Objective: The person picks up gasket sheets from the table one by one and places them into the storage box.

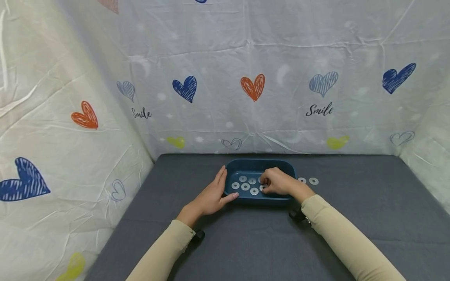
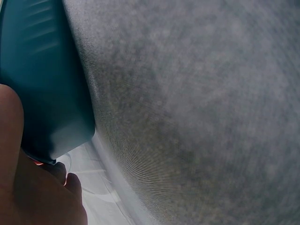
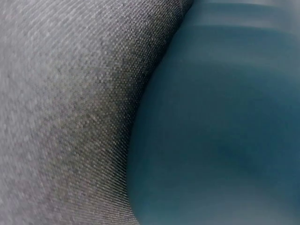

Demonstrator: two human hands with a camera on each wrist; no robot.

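Observation:
A dark blue tray (image 1: 246, 164) with rounded corners stands near the back of the table. Several flat silver washers (image 1: 245, 186) lie on its floor, mostly in the left and middle part. My left hand (image 1: 212, 195) rests against the tray's left end, fingers straight along the outside and thumb at the front rim. In the left wrist view, the thumb (image 2: 7, 136) lies against the tray's wall (image 2: 42, 93). My right hand (image 1: 279, 182) reaches into the tray, its curled fingertips pinching a washer (image 1: 263, 187) low over the floor. The hand partly hides another washer behind it.
Two more washers (image 1: 313, 181) lie on the grey tablecloth (image 1: 253, 242) just right of the tray. A white cloth (image 1: 218, 117) printed with hearts hangs behind the table and along its sides. The right wrist view shows only tray wall (image 3: 225, 122) and tablecloth.

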